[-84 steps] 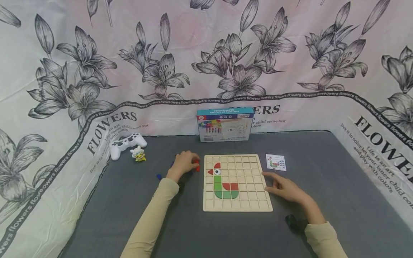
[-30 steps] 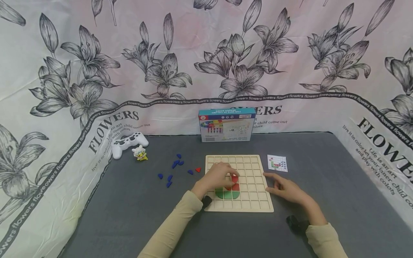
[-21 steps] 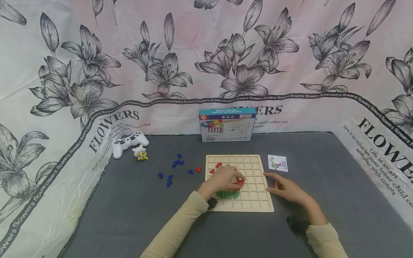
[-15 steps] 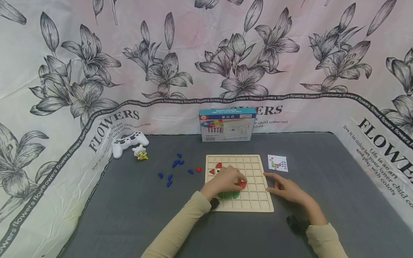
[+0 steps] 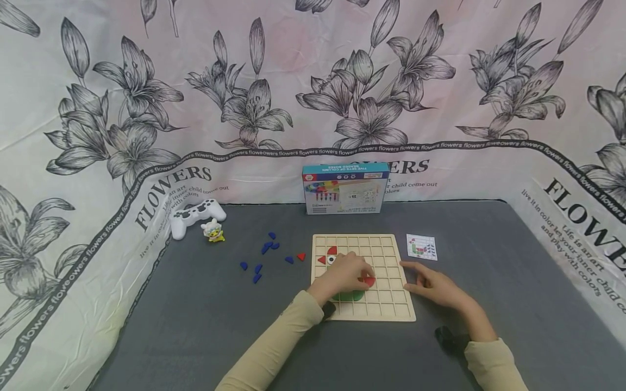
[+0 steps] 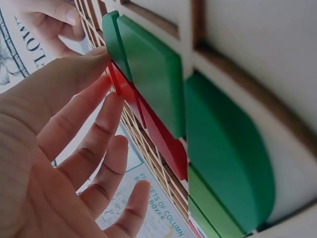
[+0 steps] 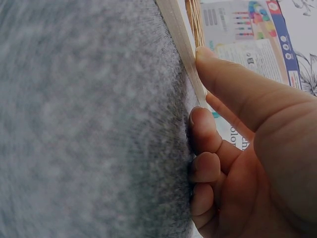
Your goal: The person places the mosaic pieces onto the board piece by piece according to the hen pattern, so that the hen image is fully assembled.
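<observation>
My left hand [image 5: 346, 271] reaches over the wooden grid board [image 5: 386, 310], its thumb and index finger pinching a rounded red tile [image 5: 370, 282]. In the left wrist view, this tile lies down at the grid, in line with other red tiles [image 6: 161, 136] and beside green tiles [image 6: 153, 64]. The other fingers stay loosely spread. A round eye tile [image 5: 331, 260], a red tile above it and a red triangle [image 5: 321, 260] sit at the board's upper left. My right hand [image 5: 435, 285] touches the board's right edge with thumb and index finger; its other fingers bend beside the table surface.
Several blue tiles [image 5: 258, 268] and a loose red triangle [image 5: 301, 256] lie left of the board. A pattern card [image 5: 421, 247] lies at its upper right. Behind stand a cardboard box [image 5: 344, 190], a white game controller [image 5: 198, 217] and a small figurine [image 5: 213, 231].
My left hand has gone from the loose tiles over to the board with a red tile, then slid slightly right to the red row's end. The right hand keeps its place.
</observation>
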`<state>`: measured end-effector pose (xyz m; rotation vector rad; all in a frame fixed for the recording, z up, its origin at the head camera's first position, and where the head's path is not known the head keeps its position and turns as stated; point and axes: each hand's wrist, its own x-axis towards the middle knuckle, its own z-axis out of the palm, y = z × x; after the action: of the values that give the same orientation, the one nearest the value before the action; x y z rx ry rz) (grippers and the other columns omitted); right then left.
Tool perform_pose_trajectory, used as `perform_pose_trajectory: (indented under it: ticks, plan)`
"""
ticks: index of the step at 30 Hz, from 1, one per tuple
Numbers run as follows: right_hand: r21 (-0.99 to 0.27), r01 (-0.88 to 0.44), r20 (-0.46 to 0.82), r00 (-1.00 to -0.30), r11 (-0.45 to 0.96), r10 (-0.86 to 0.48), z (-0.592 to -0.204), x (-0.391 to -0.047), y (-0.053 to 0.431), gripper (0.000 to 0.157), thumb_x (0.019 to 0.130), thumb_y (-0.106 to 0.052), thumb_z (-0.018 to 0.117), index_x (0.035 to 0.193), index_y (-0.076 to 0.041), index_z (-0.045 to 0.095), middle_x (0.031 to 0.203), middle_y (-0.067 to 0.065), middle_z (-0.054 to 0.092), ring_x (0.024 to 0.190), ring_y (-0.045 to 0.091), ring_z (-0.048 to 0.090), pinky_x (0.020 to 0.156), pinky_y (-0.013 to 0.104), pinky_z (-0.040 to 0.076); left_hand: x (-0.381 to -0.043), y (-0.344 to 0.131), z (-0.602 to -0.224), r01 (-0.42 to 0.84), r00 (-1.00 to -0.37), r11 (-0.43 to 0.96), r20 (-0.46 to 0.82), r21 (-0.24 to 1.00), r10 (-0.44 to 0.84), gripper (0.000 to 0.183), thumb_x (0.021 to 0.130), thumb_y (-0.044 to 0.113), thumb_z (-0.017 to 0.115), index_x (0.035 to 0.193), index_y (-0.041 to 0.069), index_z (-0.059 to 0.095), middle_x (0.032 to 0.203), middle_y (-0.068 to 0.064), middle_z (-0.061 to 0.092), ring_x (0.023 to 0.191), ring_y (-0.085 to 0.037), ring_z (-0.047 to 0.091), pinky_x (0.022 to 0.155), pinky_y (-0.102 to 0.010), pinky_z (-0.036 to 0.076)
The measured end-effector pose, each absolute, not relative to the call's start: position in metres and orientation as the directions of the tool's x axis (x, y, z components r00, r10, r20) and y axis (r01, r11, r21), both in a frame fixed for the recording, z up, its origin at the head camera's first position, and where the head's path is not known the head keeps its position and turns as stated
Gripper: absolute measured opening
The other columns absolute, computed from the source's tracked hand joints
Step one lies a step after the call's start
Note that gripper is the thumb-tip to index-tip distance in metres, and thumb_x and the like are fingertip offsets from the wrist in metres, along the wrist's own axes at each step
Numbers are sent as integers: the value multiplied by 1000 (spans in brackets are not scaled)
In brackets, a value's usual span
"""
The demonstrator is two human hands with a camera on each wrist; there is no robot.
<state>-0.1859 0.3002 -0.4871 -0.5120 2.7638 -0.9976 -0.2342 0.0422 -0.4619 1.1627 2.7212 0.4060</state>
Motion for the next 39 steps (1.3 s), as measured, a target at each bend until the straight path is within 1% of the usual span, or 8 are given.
perform_pose_trajectory:
  ticks: [7, 11, 15, 19, 25, 30, 33, 39]
  plan:
    - [-640, -256, -34, -933, 725, -359, -488, -186, 300, 55, 86, -31, 65, 134, -14, 45, 66, -5, 45, 53, 3, 38, 50, 21, 33, -234, 39, -463, 682, -694, 669, -25, 295, 719, 23, 79, 34, 72, 101, 26, 72, 89, 11, 63, 85, -9, 49, 72, -27, 37]
    - [-640, -246, -42, -934, 728, -353, -488, -185, 298, 56, 86, -32, 65, 135, -14, 45, 67, -4, 46, 54, 3, 39, 50, 22, 33, -234, 29, -463, 664, -715, 686, -16, 296, 699, 23, 81, 35, 71, 102, 26, 72, 94, 11, 64, 87, -10, 51, 72, -28, 39]
    - [-640, -242, -48, -935, 729, -353, -488, -186, 298, 56, 86, -32, 65, 135, -14, 45, 68, -4, 46, 54, 3, 38, 50, 22, 33, -236, 14, -460, 607, -763, 717, -1, 343, 647, 20, 82, 29, 68, 102, 25, 72, 101, 9, 64, 94, -15, 52, 79, -37, 41]
    - [-642, -241, -50, -934, 728, -353, -488, -186, 299, 56, 86, -31, 65, 135, -14, 44, 68, -4, 47, 53, 4, 39, 49, 22, 33, -240, -4, -459, 568, -794, 730, 21, 380, 607, 20, 84, 27, 67, 103, 24, 72, 107, 7, 64, 103, -18, 52, 88, -44, 39]
    - [-643, -232, -62, -934, 730, -352, -486, -186, 298, 57, 86, -32, 65, 136, -14, 44, 69, -3, 47, 53, 4, 39, 49, 22, 33, -246, -33, -460, 525, -830, 760, 34, 383, 557, 25, 83, 29, 70, 106, 22, 71, 106, 2, 63, 96, -20, 51, 88, -48, 39]
    - [-640, -226, -67, -936, 734, -347, -486, -186, 298, 57, 86, -33, 64, 136, -14, 44, 69, -4, 47, 53, 4, 38, 49, 22, 33, -252, -56, -463, 477, -866, 797, 41, 369, 499, 25, 79, 24, 73, 104, 22, 72, 105, -1, 63, 96, -23, 51, 87, -50, 39]
    - [-641, -233, -58, -935, 731, -349, -486, -186, 299, 56, 87, -33, 64, 136, -14, 44, 69, -4, 47, 53, 4, 38, 49, 22, 33, -257, -66, -465, 441, -886, 820, 34, 366, 462, 26, 78, 24, 75, 104, 21, 71, 105, -1, 62, 95, -22, 50, 86, -48, 39]
    - [-643, -232, -55, -937, 730, -346, -487, -185, 299, 57, 86, -33, 64, 136, -14, 44, 69, -3, 47, 53, 4, 38, 49, 22, 33, -265, -81, -467, 428, -896, 842, 35, 328, 442, 30, 76, 21, 76, 106, 19, 70, 107, -3, 62, 100, -25, 52, 86, -48, 40]
